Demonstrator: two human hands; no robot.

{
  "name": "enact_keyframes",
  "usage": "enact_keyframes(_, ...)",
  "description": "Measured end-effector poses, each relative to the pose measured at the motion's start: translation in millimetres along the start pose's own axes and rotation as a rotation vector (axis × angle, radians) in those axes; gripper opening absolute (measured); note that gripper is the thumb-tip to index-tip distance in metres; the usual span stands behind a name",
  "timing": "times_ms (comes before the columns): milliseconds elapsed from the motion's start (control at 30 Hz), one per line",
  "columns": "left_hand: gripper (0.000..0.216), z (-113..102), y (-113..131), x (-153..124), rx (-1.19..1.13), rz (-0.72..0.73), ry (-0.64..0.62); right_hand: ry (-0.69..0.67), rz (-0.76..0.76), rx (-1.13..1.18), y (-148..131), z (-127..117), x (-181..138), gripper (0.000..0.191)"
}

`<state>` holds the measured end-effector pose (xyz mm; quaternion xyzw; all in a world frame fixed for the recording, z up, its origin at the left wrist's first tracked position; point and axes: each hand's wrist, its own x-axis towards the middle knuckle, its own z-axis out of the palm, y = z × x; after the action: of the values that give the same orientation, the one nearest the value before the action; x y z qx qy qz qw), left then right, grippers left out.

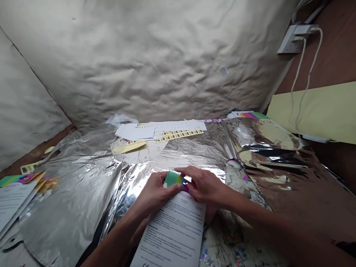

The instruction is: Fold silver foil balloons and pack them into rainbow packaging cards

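Note:
A flat white printed box (pixel 174 234) tilts toward me over the front of the table, its text side up and a barcode at the near end. Its far end is coloured green, yellow and purple. My left hand (pixel 157 191) grips that end from the left, thumb lying across the face. On the right corner of the same end, my right hand (pixel 204 184) is closed with fingertips pressed at the coloured flap. The fingers hide part of the flap, so I cannot tell whether it is tucked in.
Silvery foil sheeting (pixel 73 208) covers much of the table. More printed boxes (pixel 6 204) lie at the left edge. White papers and yellow label strips (pixel 181 134) lie at the back. On the right are a yellow sheet (pixel 325 109) and cables from a wall socket (pixel 296 38).

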<state>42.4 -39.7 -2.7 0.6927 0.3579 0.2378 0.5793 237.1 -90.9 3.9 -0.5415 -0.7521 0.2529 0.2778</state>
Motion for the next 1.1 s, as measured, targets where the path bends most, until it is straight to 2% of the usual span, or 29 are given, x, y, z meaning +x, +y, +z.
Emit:
enact_keyframes(100,0.028,2,-1,-1,0.001,-0.014,-0.056,-0.294,0.011,0.362,10,-4,2,0.050)
enact_keyframes(167,0.027,3,-1,-1,0.039,-0.027,-0.063,-0.397,0.035,0.564,16,-6,3,0.048)
enact_keyframes(333,0.029,-2,2,-3,-0.033,-0.052,-0.052,-0.379,0.215,0.947,24,-6,3,0.032)
enact_keyframes(433,0.033,-8,7,-4,-0.119,-0.043,-0.035,-0.371,0.350,1.217,28,-7,4,0.041)
enact_keyframes(667,0.032,-9,10,-4,-0.121,-0.016,-0.082,-0.378,0.454,1.237,26,-2,2,0.040)
enact_keyframes(767,0.033,-10,9,-5,-0.173,-0.047,-0.116,-0.278,0.416,1.166,24,0,3,0.038)
enact_keyframes(833,0.035,-11,9,-5,-0.239,-0.089,-0.133,-0.069,0.337,1.087,28,-4,7,0.035)
enact_keyframes(900,0.036,-11,9,-4,-0.297,-0.115,-0.138,0.175,0.263,1.022,34,-11,11,0.042)
enact_keyframes(1000,0.040,-11,7,-1,-0.333,-0.092,-0.063,0.425,0.302,0.920,41,-22,15,0.062)
enact_keyframes(1033,0.042,-10,6,1,-0.338,-0.079,-0.017,0.437,0.330,0.898,42,-23,15,0.062)
enact_keyframes(1100,0.046,-10,5,3,-0.330,-0.042,0.089,0.302,0.354,0.905,38,-23,12,0.055)
